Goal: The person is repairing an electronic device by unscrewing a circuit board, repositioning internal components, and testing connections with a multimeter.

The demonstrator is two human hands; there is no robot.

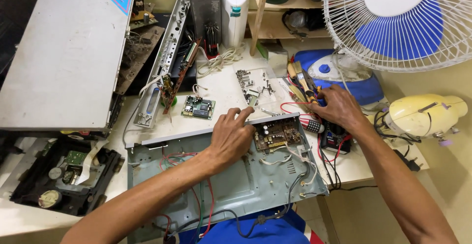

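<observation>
Two hands were at work over an opened metal chassis lying across the bench edge and the person's lap. The left hand rested palm-down on the chassis, fingers spread and curled over its rear wall, holding nothing but steadying the case. The right hand, well apart to the right, was closed loosely among the hand tools; what it gripped could not be told. A brown circuit board sat just right of the left hand, in the chassis's far right corner. Judged step: fetching a tool while bracing the case; the next move would call for bringing that tool to the board. The chassis's long axis ran left to right, its open side facing up.
</observation>
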